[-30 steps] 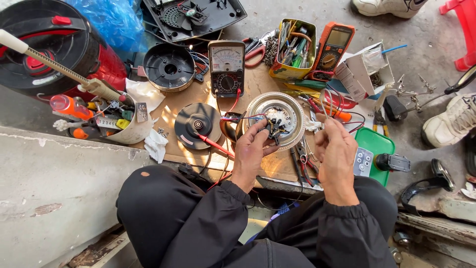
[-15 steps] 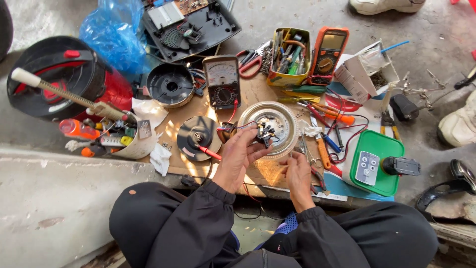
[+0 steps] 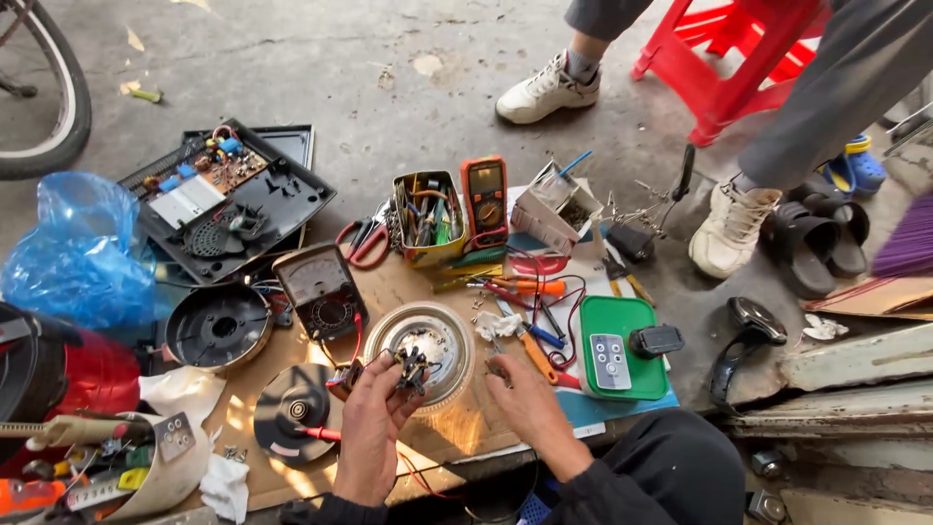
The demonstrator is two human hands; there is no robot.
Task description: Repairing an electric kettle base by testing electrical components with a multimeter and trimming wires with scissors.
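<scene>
We see a black analog meter (image 3: 321, 301) with a pale dial face at ten o'clock, an orange digital multimeter (image 3: 485, 201) with a grey screen at twelve, a small open white carton (image 3: 554, 207) at one o'clock, a crumpled blue plastic bag (image 3: 73, 253) far out at nine.

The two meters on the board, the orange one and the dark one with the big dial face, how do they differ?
The orange multimeter is slimmer, with a small dark screen above a round selector knob; the dark analog meter is wider, with a large pale dial face. The orange multimeter lies farther from the person, beside the yellow tool tin; the dark analog meter lies nearer, beside the round black housing. Both lie face up.
</scene>
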